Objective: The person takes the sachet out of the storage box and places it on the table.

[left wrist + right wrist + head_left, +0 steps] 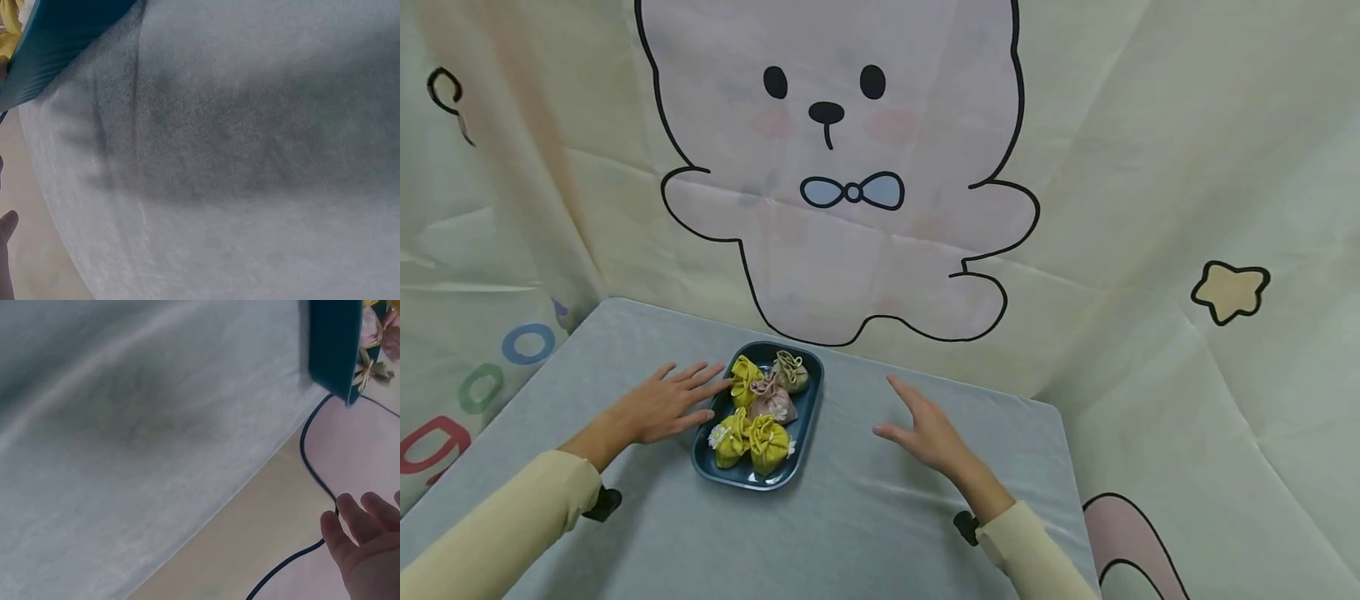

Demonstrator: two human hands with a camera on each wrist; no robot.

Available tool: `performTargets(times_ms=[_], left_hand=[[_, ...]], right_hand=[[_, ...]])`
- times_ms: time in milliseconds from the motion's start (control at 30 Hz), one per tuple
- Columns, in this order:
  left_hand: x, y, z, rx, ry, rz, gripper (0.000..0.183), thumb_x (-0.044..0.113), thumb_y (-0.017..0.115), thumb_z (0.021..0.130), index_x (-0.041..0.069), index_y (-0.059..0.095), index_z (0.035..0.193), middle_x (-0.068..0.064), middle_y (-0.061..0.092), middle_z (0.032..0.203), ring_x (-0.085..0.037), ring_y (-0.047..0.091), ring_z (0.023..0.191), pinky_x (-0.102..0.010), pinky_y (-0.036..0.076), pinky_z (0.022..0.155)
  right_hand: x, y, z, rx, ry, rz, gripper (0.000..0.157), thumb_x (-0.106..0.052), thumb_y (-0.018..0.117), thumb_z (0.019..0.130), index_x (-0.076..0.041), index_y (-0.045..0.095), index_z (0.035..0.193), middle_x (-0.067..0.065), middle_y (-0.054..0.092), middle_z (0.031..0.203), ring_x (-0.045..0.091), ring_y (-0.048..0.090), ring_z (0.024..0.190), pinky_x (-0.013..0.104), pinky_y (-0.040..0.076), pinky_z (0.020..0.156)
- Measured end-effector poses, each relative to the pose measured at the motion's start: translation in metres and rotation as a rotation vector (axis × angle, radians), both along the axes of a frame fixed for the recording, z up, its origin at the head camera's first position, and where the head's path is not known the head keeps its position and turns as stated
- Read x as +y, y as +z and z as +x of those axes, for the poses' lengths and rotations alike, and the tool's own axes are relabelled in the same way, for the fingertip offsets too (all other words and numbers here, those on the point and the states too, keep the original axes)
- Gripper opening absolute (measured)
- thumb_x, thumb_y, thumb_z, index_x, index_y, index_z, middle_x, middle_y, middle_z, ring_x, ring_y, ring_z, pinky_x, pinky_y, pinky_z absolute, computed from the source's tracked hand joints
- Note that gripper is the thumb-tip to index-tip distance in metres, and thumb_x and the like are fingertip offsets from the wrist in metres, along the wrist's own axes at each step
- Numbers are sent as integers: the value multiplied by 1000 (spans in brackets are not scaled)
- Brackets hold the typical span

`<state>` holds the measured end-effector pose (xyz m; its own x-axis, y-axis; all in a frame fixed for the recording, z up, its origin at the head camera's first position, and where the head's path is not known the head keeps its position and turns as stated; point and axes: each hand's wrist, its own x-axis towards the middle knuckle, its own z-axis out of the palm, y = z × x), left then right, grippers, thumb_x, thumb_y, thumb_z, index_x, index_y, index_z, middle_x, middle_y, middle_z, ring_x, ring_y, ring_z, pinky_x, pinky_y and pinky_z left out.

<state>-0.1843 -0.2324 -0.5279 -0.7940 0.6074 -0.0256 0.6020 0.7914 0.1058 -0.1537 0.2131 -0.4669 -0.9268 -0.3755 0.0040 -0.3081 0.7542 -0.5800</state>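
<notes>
A dark blue tray (803, 421) sits on the table, holding several small drawstring pouches. Two yellow pouches (769, 448) with white trim lie at the near end. Behind them are a pinkish pouch (773, 407), another yellow pouch (744, 381) and a grey-green pouch (792, 375). My left hand (666, 406) is spread beside the tray's left edge, fingertips at or over the rim; whether they touch is unclear. To the right, apart from the tray, my right hand (931, 433) hovers above the table with extended fingers, holding nothing.
A light grey-blue cloth covers the table (865, 533). Behind it hangs a pale curtain (1112, 208) printed with a large bear and a star. A dark wrist camera (602, 504) is worn on the left wrist, another (966, 527) on the right.
</notes>
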Motion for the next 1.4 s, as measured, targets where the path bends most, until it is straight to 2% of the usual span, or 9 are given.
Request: performTargets(times_ms=[200, 533, 900, 1167, 1400], left_hand=[[-1, -1, -1, 13, -15, 13, 55, 40, 56, 101, 14, 48, 149, -16, 39, 155, -42, 37, 140, -69, 29, 105], [3, 1, 1, -38, -7, 29, 55, 39, 52, 103, 16, 44, 152, -16, 35, 158, -41, 34, 143, -69, 27, 106], [2, -4, 2, -36, 0, 3, 57, 41, 49, 104, 16, 39, 154, -12, 34, 159, -41, 35, 142, -67, 28, 107], [1, -5, 2, -54, -1, 22, 57, 41, 48, 104, 15, 40, 154, -13, 34, 159, -41, 35, 142, -67, 29, 107], [1, -9, 1, -13, -27, 66, 55, 39, 50, 103, 13, 44, 152, -15, 39, 156, -42, 41, 138, -67, 34, 103]], right_hand=[[-19, -1, -2, -21, 43, -58, 83, -45, 75, 87, -22, 35, 156, 2, 41, 156, 22, 42, 140, 47, 37, 111], [-45, -8, -3, -65, 128, -82, 80, -36, 76, 89, -17, 36, 155, 5, 45, 153, 22, 49, 135, 44, 41, 108], [-75, -10, -5, -107, 155, -80, 76, -33, 76, 89, -15, 39, 154, 7, 52, 148, 20, 55, 129, 41, 44, 106], [-95, -16, -5, -144, 180, -151, 77, -30, 77, 88, -19, 39, 154, 4, 54, 145, 20, 57, 128, 41, 43, 106], [-110, -18, -4, -218, 184, -195, 77, -26, 79, 87, -17, 40, 153, 5, 52, 148, 21, 54, 130, 39, 44, 105]])
